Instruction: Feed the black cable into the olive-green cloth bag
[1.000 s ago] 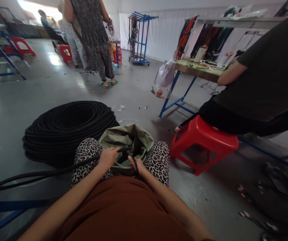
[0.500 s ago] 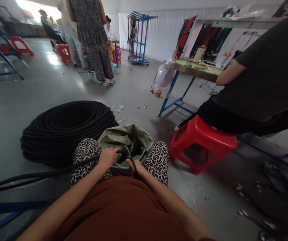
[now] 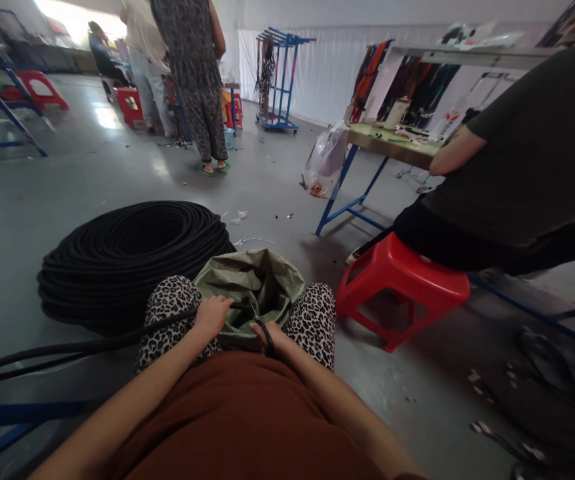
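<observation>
The left hand point(image 3: 211, 317) clamps thick black cord point(image 3: 167, 321). The right hand point(image 3: 274, 335) grips black-handled metal scissors point(image 3: 266, 331), now lower, by the green fabric bag's near edge point(image 3: 237, 339).

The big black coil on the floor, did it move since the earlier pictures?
No. The black coil sits where it did, just beside the white scrap on the floor.

My black cord point(image 3: 170, 321) looks matt, my sack point(image 3: 217, 275) creased and cloth-like, the red stool point(image 3: 407, 265) glossy plastic.
</observation>
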`<state>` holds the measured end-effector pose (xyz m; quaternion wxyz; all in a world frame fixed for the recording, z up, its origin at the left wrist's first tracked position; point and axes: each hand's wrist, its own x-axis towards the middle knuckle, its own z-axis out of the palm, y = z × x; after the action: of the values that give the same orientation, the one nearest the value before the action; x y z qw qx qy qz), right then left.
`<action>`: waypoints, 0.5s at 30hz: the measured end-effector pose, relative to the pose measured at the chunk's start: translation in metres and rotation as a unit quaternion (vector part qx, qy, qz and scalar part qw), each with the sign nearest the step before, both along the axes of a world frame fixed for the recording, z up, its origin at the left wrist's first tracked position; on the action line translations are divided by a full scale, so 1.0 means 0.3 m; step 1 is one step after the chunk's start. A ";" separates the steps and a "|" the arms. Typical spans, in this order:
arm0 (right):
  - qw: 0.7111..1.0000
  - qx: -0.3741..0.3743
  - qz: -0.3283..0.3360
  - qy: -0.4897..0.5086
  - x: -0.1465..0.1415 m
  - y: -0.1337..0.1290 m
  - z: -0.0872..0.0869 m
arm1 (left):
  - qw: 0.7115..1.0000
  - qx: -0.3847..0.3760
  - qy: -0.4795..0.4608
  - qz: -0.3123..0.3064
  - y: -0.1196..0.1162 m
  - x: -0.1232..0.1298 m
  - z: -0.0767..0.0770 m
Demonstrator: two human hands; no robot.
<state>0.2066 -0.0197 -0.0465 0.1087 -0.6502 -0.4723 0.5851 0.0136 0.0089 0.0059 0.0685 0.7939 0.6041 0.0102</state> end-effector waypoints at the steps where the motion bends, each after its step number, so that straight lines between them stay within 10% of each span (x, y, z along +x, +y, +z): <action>1: 1.000 -0.006 -0.003 0.003 0.000 -0.001 0.005 | 1.000 0.002 -0.003 -0.001 0.002 -0.003 -0.003; 15: 0.995 -0.038 -0.080 0.038 -0.004 0.001 0.007 | 1.000 0.011 0.006 0.012 0.011 -0.008 0.010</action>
<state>0.2054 -0.0195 -0.0443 0.1485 -0.6669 -0.3921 0.6160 0.0111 0.0123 0.0089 0.0561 0.7873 0.6139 0.0126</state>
